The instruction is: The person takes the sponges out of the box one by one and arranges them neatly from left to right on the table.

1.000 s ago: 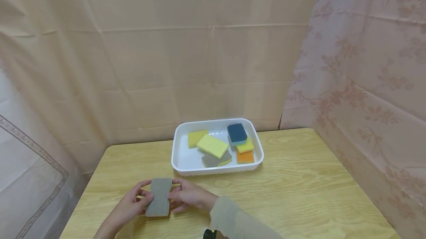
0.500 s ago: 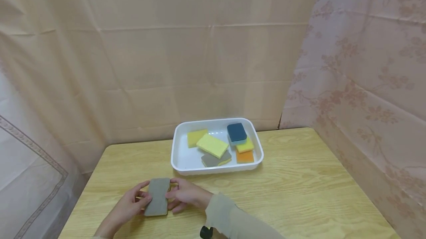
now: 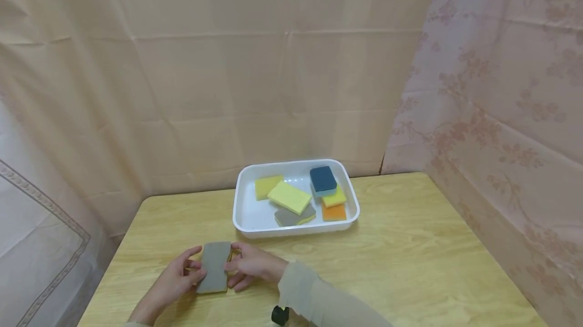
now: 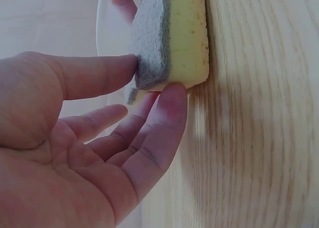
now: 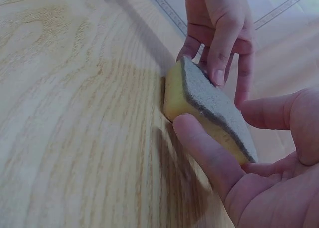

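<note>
A kitchen sponge (image 3: pixel 214 268) with a grey scouring face up and yellow foam beneath lies at the near left of the table, in front of the tray. My left hand (image 3: pixel 175 280) pinches its left side. In the left wrist view the thumb (image 4: pixel 102 74) is on the grey layer's edge, and a fingertip (image 4: pixel 172 101) bears on the yellow foam. From the right, my right hand (image 3: pixel 255 265) grips the opposite side. The right wrist view shows a fingertip (image 5: pixel 188 125) against the foam, with the thumb near the grey face.
Behind the hands stands a white tray (image 3: pixel 243 218) with several sponges: yellow ones (image 3: pixel 290 197), a grey-faced one (image 3: pixel 291 216), a dark blue one (image 3: pixel 323 179) and an orange one (image 3: pixel 334 212). The wooden table (image 3: pixel 410 256) meets beige curtains (image 3: pixel 205 89) at its back.
The grey-faced sponge and both hands have shifted slightly to the left. Both hands keep their hold on it, and the things in the tray stay as they were.
</note>
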`<action>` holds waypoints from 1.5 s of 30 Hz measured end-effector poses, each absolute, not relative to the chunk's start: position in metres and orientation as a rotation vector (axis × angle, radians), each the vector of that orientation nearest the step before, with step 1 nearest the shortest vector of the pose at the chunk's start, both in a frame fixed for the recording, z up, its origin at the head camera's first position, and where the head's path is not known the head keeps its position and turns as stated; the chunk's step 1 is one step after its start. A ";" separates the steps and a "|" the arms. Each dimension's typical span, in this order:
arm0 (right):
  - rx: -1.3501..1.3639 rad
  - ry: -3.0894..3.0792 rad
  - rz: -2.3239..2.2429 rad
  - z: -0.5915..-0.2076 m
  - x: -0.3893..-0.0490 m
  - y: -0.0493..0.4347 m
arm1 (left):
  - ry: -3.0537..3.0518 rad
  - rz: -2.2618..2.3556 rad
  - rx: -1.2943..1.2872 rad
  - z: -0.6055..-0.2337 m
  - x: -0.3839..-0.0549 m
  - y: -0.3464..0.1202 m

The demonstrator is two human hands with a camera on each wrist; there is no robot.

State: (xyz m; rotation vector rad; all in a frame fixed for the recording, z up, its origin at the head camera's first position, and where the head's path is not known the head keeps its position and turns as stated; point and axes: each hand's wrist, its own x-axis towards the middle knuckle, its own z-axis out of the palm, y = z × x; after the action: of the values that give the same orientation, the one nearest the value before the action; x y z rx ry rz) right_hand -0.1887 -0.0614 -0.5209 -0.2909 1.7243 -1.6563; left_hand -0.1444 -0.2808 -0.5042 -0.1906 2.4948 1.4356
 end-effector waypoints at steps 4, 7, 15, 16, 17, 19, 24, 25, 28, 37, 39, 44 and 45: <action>-0.288 1.724 -1.634 -0.520 -0.192 -0.063 | 2.508 1.456 -0.178 -0.504 -0.143 -0.280; -0.261 1.768 -1.610 -0.519 -0.193 -0.063 | 2.508 1.456 -0.188 -0.504 -0.143 -0.279; -0.199 1.885 -1.519 -0.520 -0.193 -0.063 | 2.518 1.448 -0.140 -0.503 -0.142 -0.277; -0.202 1.887 -1.512 -0.520 -0.194 -0.063 | 2.517 1.448 -0.136 -0.502 -0.142 -0.278; -0.207 1.888 -1.506 -0.520 -0.194 -0.064 | 2.517 1.451 -0.136 -0.502 -0.141 -0.278; -0.216 1.885 -1.497 -0.519 -0.193 -0.065 | 2.514 1.452 -0.130 -0.501 -0.141 -0.279; -0.240 1.869 -1.499 -0.522 -0.191 -0.071 | 2.534 1.422 -0.141 -0.500 -0.138 -0.284; -0.242 1.867 -1.501 -0.522 -0.190 -0.073 | 2.538 1.415 -0.151 -0.499 -0.137 -0.285; -0.249 1.865 -1.504 -0.523 -0.187 -0.076 | 2.553 1.378 -0.157 -0.500 -0.137 -0.288; -0.266 1.959 -1.427 -0.518 -0.179 -0.080 | 2.576 1.269 -0.164 -0.504 -0.139 -0.289; -0.269 1.967 -1.418 -0.517 -0.179 -0.081 | 2.575 1.262 -0.170 -0.503 -0.140 -0.289; -0.257 1.981 -1.416 -0.521 -0.181 -0.084 | 2.571 1.258 -0.156 -0.501 -0.141 -0.288; -0.255 1.983 -1.417 -0.521 -0.181 -0.085 | 2.569 1.257 -0.161 -0.501 -0.142 -0.288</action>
State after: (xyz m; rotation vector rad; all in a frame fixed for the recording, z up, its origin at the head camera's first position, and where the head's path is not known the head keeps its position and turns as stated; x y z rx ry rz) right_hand -0.1813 -0.0846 -0.5213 -0.2545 1.9833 -1.4172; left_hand -0.1416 -0.2884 -0.5007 -0.1606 2.5688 1.2575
